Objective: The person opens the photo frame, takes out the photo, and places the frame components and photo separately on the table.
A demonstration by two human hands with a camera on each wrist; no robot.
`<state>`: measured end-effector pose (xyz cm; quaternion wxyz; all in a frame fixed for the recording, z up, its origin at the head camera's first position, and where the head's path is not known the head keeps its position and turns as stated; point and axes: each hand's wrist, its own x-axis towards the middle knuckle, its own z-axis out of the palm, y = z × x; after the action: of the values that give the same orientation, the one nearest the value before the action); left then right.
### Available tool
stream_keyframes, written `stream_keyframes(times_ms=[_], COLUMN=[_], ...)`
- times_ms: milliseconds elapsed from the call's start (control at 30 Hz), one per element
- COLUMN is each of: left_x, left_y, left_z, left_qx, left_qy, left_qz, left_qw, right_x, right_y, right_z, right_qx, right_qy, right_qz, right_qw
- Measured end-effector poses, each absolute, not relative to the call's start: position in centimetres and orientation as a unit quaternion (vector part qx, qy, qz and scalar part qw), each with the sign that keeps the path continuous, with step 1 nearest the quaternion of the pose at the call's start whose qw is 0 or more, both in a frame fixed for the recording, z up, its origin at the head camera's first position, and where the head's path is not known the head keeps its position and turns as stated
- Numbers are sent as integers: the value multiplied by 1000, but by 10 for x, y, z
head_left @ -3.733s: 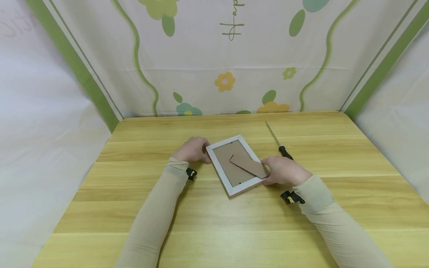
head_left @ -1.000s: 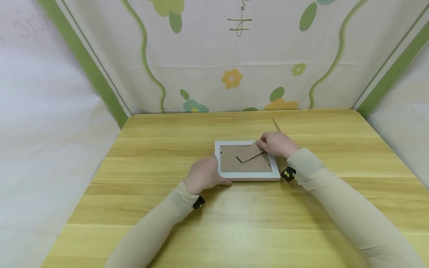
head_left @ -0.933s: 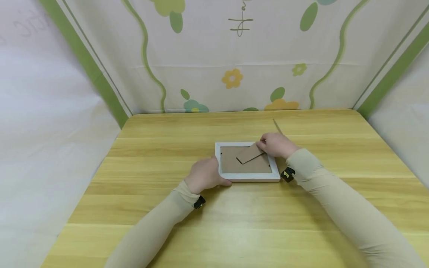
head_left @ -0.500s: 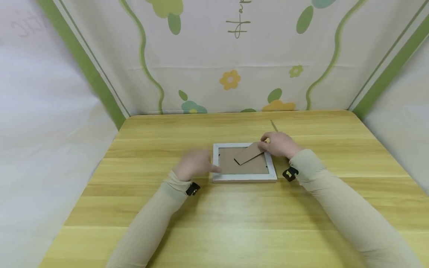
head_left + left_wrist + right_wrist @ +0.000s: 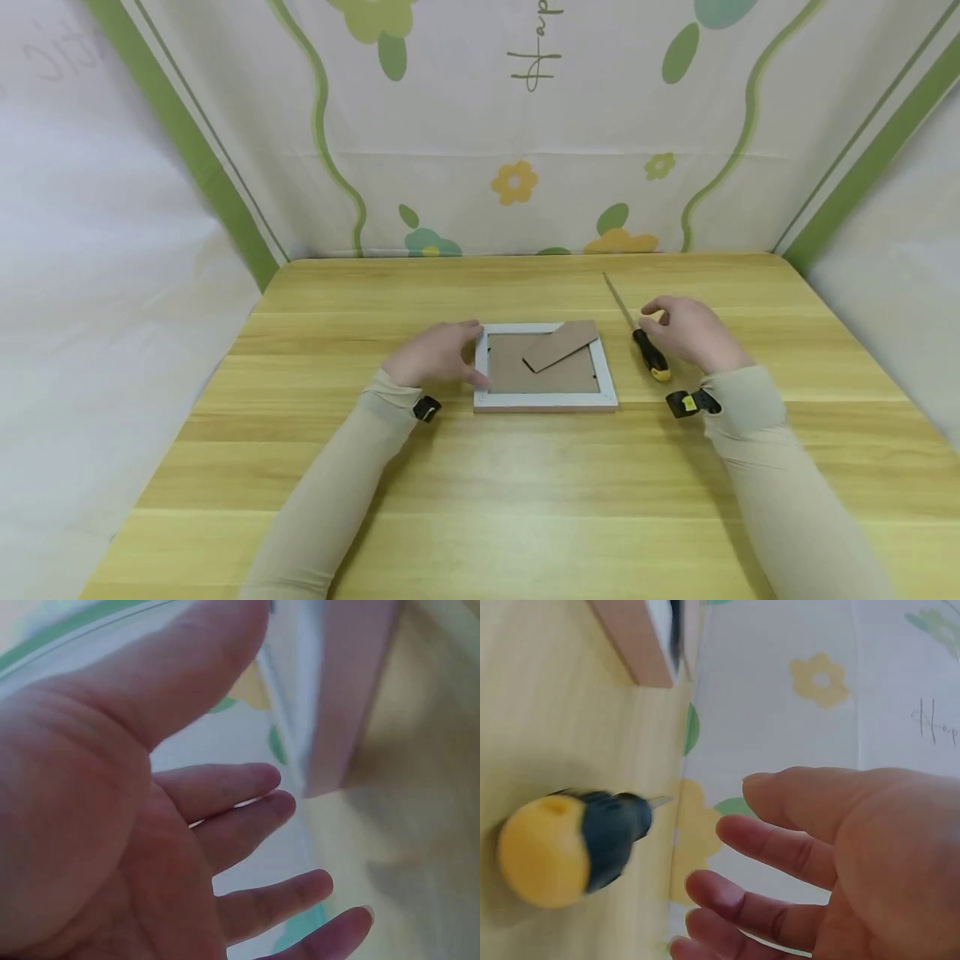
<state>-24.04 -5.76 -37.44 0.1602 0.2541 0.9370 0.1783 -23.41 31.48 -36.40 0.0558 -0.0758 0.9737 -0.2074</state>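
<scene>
A white picture frame point(image 5: 546, 402) lies back side up on the table, its brown backing board point(image 5: 510, 367) showing. The brown easel stand point(image 5: 562, 342) on the back slants toward the upper right corner. My left hand point(image 5: 435, 354) is at the frame's left edge, thumb and fingers spread around that side; the left wrist view shows its fingers loosely extended near the frame's side. To the right, my right hand point(image 5: 690, 332) hovers beside a screwdriver point(image 5: 649, 354) with a black and yellow handle. Its fingers are relaxed and hold nothing; the screwdriver lies on the table.
The wooden table point(image 5: 480, 500) ends at the back against a white curtain point(image 5: 450, 108) printed with flowers and green lines. White cloth walls point(image 5: 112, 292) flank the table on both sides.
The frame was turned earlier from a slant to lie square. My right hand has let go of the easel stand and moved right to the screwdriver. My left hand loosened its hold on the frame.
</scene>
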Motion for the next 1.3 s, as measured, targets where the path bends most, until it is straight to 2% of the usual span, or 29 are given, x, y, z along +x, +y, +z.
stream_keyframes(times_ms=[633,1300], left_x=[-237,-237], left_y=[-60,-58], left_z=[-385,-384], left_qx=[248,265], left_qy=[935,931], left_qz=[151,144], left_qw=[205,204], right_x=[-238,-237], right_y=[327,321], right_z=[-384,-387], right_qx=[-79,-64], right_qy=[980,981], right_qz=[-166,-157], right_qw=[76,98])
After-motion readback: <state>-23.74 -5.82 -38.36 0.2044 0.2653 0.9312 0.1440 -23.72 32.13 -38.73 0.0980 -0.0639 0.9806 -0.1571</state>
